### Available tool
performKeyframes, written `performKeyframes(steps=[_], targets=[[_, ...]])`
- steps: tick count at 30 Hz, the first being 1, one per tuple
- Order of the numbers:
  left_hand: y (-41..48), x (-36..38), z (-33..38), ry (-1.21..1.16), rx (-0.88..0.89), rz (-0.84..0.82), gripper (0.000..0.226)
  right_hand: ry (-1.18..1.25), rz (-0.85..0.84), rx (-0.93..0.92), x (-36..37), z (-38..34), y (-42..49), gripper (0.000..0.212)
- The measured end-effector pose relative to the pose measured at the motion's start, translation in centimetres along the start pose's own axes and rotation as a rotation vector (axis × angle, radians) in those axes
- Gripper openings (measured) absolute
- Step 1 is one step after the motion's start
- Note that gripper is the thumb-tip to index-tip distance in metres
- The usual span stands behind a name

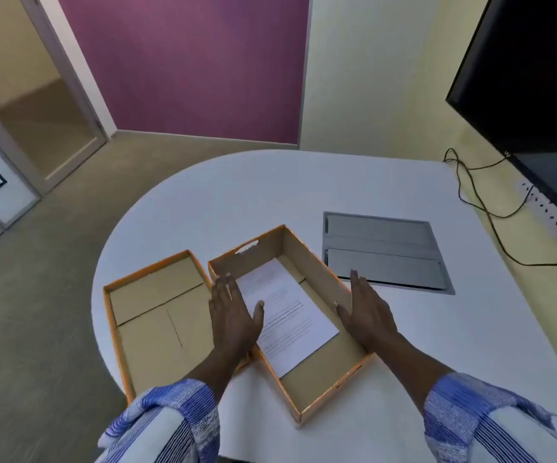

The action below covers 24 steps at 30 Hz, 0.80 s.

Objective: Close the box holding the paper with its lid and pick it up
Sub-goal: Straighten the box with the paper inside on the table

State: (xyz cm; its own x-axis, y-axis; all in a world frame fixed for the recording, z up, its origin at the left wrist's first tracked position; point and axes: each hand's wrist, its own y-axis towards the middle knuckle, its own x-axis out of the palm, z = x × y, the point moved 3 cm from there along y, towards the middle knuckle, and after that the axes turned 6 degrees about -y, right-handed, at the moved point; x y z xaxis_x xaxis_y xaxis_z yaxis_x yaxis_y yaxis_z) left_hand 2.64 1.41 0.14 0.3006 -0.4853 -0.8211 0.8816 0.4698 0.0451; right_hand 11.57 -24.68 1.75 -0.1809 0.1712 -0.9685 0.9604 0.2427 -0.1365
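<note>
An open cardboard box (317, 269) with orange edges sits in the middle of the white table, and a printed white paper (287, 315) lies flat inside it. Its lid (156, 315) rests upside down just to the left, touching the box's left wall. My left hand (233, 312) hovers flat over the box's left wall, fingers spread, thumb above the paper. My right hand (367, 312) is held flat over the box's right wall. Neither hand holds anything.
A grey metal cable hatch (384, 252) is set into the white table (237, 202) right of the box. Black cables (490, 215) and a power strip (547, 208) lie at the far right under a dark screen (537, 95). The table's rounded edge runs close to the lid on the left.
</note>
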Motion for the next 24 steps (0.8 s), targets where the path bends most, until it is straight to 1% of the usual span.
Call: performKeyframes(steps=[2,4,6,9,12,14,18,24], targets=[[-0.7,0.6,-0.7,-0.15,-0.169,-0.007,0.094,0.047,-0.045,0.061,0.5,0.2,-0.3,0.084],[-1.5,1.5,-1.2,-0.271,-0.32,-0.071,0.095,0.047,-0.073,0.103,1.2,0.5,-0.8,0.083],[-1.9,2.3,-1.5,-0.357,-0.43,-0.139,0.091,0.026,-0.079,0.123,1.6,0.7,-0.9,0.082],[-1.9,2.5,-1.6,-0.457,-0.49,-0.162,0.078,0.006,-0.058,0.137,1.7,1.2,-0.8,0.078],[-1.8,2.6,-1.6,-0.526,-0.544,-0.148,0.071,0.01,-0.05,0.143,1.6,1.6,-0.7,0.073],[-1.3,2.4,-1.5,-0.538,-0.524,-0.15,0.073,0.01,-0.045,0.145,1.4,1.9,-0.6,0.07],[0.1,1.4,-0.9,-0.499,-0.409,-0.2,0.076,0.06,-0.034,0.165,0.9,2.5,-0.3,0.065],[2.7,0.0,1.4,-0.45,-0.192,-0.36,0.069,0.32,0.006,0.283,0.0,3.5,-0.7,0.053]])
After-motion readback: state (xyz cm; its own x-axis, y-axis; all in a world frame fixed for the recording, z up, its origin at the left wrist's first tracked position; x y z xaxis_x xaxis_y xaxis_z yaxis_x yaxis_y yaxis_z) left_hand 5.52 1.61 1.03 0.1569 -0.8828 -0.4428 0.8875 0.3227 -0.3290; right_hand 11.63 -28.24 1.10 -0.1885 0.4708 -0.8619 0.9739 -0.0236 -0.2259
